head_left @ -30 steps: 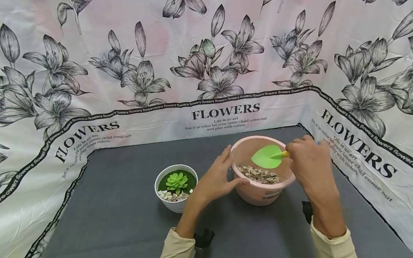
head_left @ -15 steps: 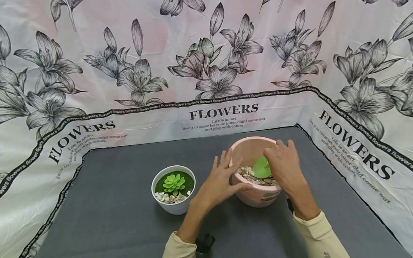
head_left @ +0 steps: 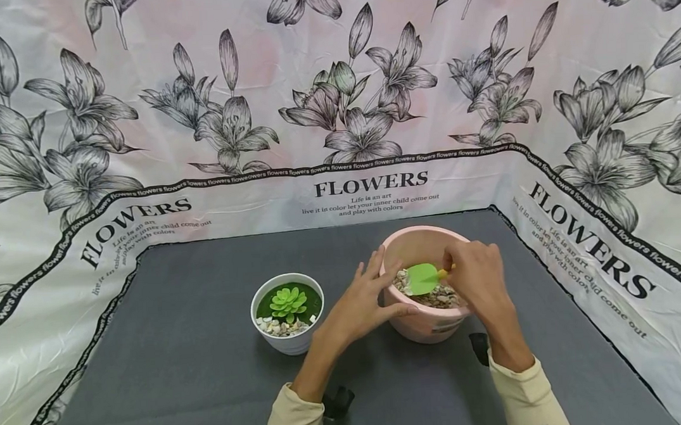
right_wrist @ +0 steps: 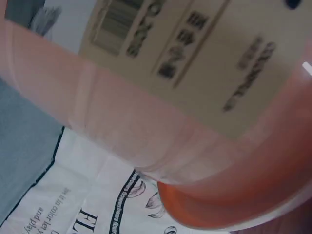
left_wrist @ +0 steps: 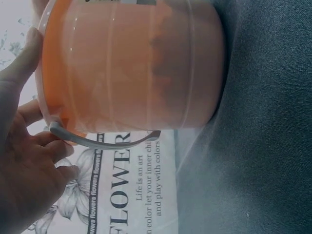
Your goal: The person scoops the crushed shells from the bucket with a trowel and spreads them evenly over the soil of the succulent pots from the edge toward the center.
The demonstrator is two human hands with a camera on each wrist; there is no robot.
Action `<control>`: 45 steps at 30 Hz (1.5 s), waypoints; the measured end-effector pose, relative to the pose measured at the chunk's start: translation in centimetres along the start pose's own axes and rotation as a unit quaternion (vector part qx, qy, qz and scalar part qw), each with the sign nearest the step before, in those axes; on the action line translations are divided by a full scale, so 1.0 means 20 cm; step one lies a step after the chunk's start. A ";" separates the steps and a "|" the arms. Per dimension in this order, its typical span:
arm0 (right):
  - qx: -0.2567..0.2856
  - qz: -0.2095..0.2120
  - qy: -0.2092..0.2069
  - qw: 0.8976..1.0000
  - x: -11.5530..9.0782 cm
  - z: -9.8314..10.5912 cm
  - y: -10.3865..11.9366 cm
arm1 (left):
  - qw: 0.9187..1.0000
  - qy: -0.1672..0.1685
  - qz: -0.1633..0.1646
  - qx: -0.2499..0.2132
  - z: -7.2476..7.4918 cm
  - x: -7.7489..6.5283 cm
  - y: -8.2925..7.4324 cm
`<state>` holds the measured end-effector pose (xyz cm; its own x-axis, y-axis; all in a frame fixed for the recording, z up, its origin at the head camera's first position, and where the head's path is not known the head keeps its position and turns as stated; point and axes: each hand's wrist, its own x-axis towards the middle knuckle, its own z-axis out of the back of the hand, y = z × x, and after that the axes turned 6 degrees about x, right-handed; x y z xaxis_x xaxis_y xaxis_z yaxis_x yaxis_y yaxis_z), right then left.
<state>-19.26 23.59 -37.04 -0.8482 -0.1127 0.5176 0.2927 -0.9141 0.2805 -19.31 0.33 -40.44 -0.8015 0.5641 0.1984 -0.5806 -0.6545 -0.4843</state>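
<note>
My right hand (head_left: pixel 483 279) grips a small toy trowel with a yellow handle, mostly covered by the fingers. Its green blade (head_left: pixel 422 278) is inside a pink bucket (head_left: pixel 416 328), over the pebbles (head_left: pixel 444 298) at the bottom. No pebbles can be made out on the blade. At the bucket's left rim, my left hand (head_left: pixel 353 310) holds on with thumb and fingers spread. The left wrist view has the fingers by the grey bucket handle (left_wrist: pixel 105 145) and the thumb at the rim. The right wrist view is filled by the bucket's label (right_wrist: pixel 195 63).
A white pot (head_left: pixel 289 346) with a green succulent (head_left: pixel 289 303) and pale stones stands left of the bucket, near my left forearm. Grey cloth (head_left: pixel 198 345) covers the table. Flower-printed fabric (head_left: pixel 249 210) rises behind and at both sides.
The trowel has gone down from above the pebbles into the bucket, moving leftward with my right hand; its blade has then tilted and lifted slightly. My left hand stays at the rim.
</note>
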 end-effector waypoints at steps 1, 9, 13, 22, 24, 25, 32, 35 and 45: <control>0.006 -0.010 -0.001 1.000 0.00 0.01 0.00 | 1.000 0.000 -0.002 -0.002 0.00 0.00 0.00; 0.022 -0.079 0.013 0.997 -0.03 0.10 0.02 | 1.000 0.000 -0.006 -0.010 -0.01 0.01 0.00; 0.039 -0.092 0.010 0.995 -0.03 0.14 0.03 | 1.000 -0.001 0.001 -0.010 -0.01 0.01 0.00; 0.046 -0.127 -0.011 0.991 -0.07 0.23 0.03 | 1.000 -0.004 0.007 -0.012 -0.02 0.00 0.00; 0.049 -0.134 -0.017 0.990 -0.08 0.25 0.02 | 1.000 -0.003 0.012 -0.015 -0.02 0.00 0.00; 0.052 -0.140 -0.017 0.989 -0.08 0.26 0.02 | 1.000 -0.003 0.014 -0.015 -0.02 0.00 0.00; 0.059 -0.162 -0.017 0.985 -0.12 0.33 0.02 | 0.999 -0.008 0.033 -0.014 -0.02 -0.01 0.00; 0.054 -0.162 -0.023 0.985 -0.13 0.36 0.02 | 0.999 -0.014 0.037 -0.020 -0.02 -0.02 0.01; 0.061 -0.159 -0.032 0.985 -0.16 0.41 0.07 | 0.997 -0.033 0.046 -0.054 -0.04 -0.02 0.01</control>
<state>-12.46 25.84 -31.57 -0.8773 0.1994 0.4366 0.0711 -0.8457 0.5290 -19.07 0.41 -41.26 -0.8607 0.4671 0.2027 -0.4876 -0.6416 -0.5921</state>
